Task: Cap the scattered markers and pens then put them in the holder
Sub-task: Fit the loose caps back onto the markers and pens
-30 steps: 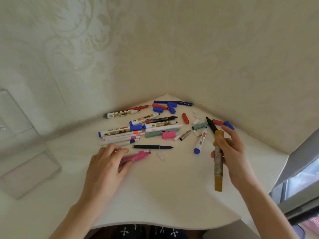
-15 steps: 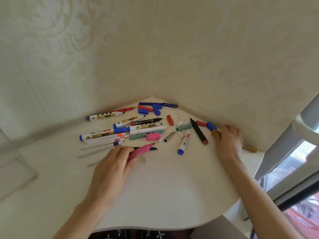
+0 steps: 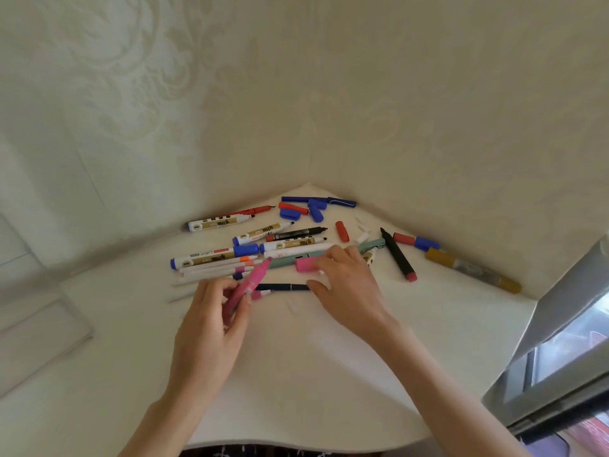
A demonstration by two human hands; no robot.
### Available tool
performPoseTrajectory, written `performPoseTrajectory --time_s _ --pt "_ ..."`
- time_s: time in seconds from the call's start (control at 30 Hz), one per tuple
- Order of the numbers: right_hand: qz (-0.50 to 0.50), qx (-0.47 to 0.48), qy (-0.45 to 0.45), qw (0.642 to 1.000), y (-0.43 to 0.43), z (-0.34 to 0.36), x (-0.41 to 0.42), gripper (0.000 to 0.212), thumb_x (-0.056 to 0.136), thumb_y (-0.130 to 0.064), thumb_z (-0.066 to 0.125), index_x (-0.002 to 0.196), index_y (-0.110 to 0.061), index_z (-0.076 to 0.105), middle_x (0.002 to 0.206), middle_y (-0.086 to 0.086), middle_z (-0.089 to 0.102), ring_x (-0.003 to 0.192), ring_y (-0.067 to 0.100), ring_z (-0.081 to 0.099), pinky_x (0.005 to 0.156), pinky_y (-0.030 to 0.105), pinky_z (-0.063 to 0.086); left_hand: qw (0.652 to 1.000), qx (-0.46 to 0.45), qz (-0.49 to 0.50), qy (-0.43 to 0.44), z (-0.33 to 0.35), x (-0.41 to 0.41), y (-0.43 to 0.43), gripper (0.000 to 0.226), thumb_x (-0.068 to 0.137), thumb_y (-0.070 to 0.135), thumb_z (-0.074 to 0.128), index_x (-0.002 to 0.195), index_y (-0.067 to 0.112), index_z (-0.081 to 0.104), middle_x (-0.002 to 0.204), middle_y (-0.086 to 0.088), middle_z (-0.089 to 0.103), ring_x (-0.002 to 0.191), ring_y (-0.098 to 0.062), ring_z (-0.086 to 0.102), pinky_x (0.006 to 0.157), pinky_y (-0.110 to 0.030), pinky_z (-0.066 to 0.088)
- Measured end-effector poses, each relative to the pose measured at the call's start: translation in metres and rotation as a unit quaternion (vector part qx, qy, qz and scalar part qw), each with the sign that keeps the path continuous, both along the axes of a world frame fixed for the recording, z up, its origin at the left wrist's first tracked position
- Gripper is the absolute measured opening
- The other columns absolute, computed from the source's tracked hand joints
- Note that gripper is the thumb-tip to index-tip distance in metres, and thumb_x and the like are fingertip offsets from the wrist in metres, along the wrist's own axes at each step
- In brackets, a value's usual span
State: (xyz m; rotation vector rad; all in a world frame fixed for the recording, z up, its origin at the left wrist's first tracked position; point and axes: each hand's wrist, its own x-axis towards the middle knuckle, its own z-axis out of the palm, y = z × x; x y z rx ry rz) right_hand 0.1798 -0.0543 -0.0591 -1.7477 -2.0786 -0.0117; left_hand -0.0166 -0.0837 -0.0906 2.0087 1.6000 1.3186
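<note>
Markers (image 3: 214, 255) scattered outside clear holder (image 3: 46, 324), pink marker (image 3: 250, 283) in left hand (image 3: 211, 328)

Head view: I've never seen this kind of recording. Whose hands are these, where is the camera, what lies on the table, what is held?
No machine: these are a person's bare hands, filmed by a wide-angle camera worn on the head, looking down. The corner table carries scattered markers, pens and loose caps. The left hand grips a pink marker. The right hand, fingers relaxed, holds nothing and reaches at a pink cap; whether it touches is unclear. A gold marker lies far right.
</note>
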Motion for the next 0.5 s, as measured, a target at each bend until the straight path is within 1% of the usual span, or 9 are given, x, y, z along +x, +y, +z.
performPoseTrajectory --time_s 0.07,0.17,0.23,0.3,0.33,0.37,0.4,0.43,0.5 --pt "0.006 0.001 0.002 1.0 0.015 0.0 -0.009 0.034 0.094 -0.035 0.047 0.126 -0.022 0.052 0.123 -0.003 0.052 0.111 0.016 0.04 0.093 0.029 0.034 1.0 -0.008 0.003 -0.016 -0.002 -0.004 0.003 0.015 0.084 0.021 0.062 0.096 0.014 0.057 0.087 -0.001 0.058 0.063 -0.011 0.054 0.051 -0.027 0.042" --pt "0.007 -0.02 -0.06 0.998 0.036 -0.003 -0.012 0.033 0.093 -0.034 0.048 0.123 -0.023 0.053 0.125 -0.003 0.054 0.114 0.017 0.04 0.098 0.031 0.03 1.0 -0.013 -0.008 -0.027 -0.004 -0.005 0.004 0.016 0.082 0.02 0.064 0.096 0.016 0.057 0.09 0.0 0.059 0.065 -0.011 0.055 0.053 -0.029 0.045" --pt "0.028 -0.012 -0.043 0.999 0.038 -0.003 -0.01 0.029 0.091 -0.034 0.052 0.117 -0.024 0.056 0.121 -0.004 0.056 0.114 0.015 0.041 0.097 0.028 0.028 1.0 -0.006 -0.01 -0.029 -0.005 -0.006 0.004 0.017 0.081 0.018 0.067 0.095 0.016 0.058 0.09 0.0 0.06 0.066 -0.011 0.056 0.054 -0.025 0.045" --pt "0.07 0.009 0.067 0.995 0.026 0.001 -0.007 0.025 0.089 -0.034 0.056 0.113 -0.026 0.059 0.115 -0.011 0.058 0.112 0.01 0.042 0.092 0.019 0.029 0.998 0.005 -0.012 -0.054 -0.003 -0.006 0.004 0.017 0.08 0.019 0.068 0.093 0.018 0.058 0.089 0.0 0.061 0.067 -0.011 0.057 0.056 -0.019 0.043" --pt "0.091 -0.001 0.149 0.985 0.018 0.004 -0.006 0.023 0.089 -0.034 0.057 0.111 -0.029 0.059 0.111 -0.015 0.057 0.111 0.006 0.043 0.09 0.014 0.032 0.997 0.016 -0.019 -0.067 -0.001 -0.006 0.003 0.016 0.08 0.021 0.067 0.093 0.02 0.058 0.088 0.001 0.061 0.069 -0.011 0.057 0.057 -0.017 0.043" --pt "0.106 -0.022 0.24 0.965 0.01 0.007 -0.005 0.023 0.087 -0.035 0.057 0.11 -0.033 0.06 0.11 -0.019 0.057 0.11 0.002 0.046 0.088 0.014 0.036 0.996 0.03 -0.03 -0.073 0.0 -0.006 0.003 0.015 0.081 0.025 0.066 0.092 0.023 0.057 0.089 0.002 0.061 0.071 -0.01 0.058 0.058 -0.018 0.045" --pt "0.115 -0.032 0.322 0.939 0.001 0.008 -0.006 0.022 0.085 -0.038 0.057 0.107 -0.037 0.061 0.109 -0.02 0.058 0.108 0.0 0.049 0.087 0.016 0.04 0.996 0.043 -0.043 -0.071 0.001 -0.005 0.002 0.015 0.082 0.029 0.065 0.093 0.025 0.056 0.09 0.002 0.061 0.073 -0.011 0.059 0.06 -0.022 0.048" --pt "0.119 -0.027 0.387 0.914 -0.006 0.009 -0.007 0.022 0.083 -0.041 0.057 0.104 -0.039 0.062 0.108 -0.016 0.061 0.104 0.003 0.053 0.084 0.02 0.044 0.995 0.055 -0.054 -0.063 0.001 -0.005 0.002 0.016 0.083 0.032 0.064 0.095 0.025 0.055 0.091 0.003 0.061 0.074 -0.011 0.06 0.061 -0.028 0.05" --pt "0.119 -0.007 0.469 0.875 -0.015 0.006 -0.011 0.02 0.081 -0.036 0.06 0.1 -0.039 0.064 0.099 -0.007 0.066 0.09 0.015 0.059 0.075 0.036 0.048 0.994 0.078 -0.068 -0.04 0.001 -0.006 0.0 0.02 0.082 0.034 0.059 0.098 0.021 0.056 0.095 0.002 0.059 0.079 -0.012 0.06 0.062 -0.035 0.053"
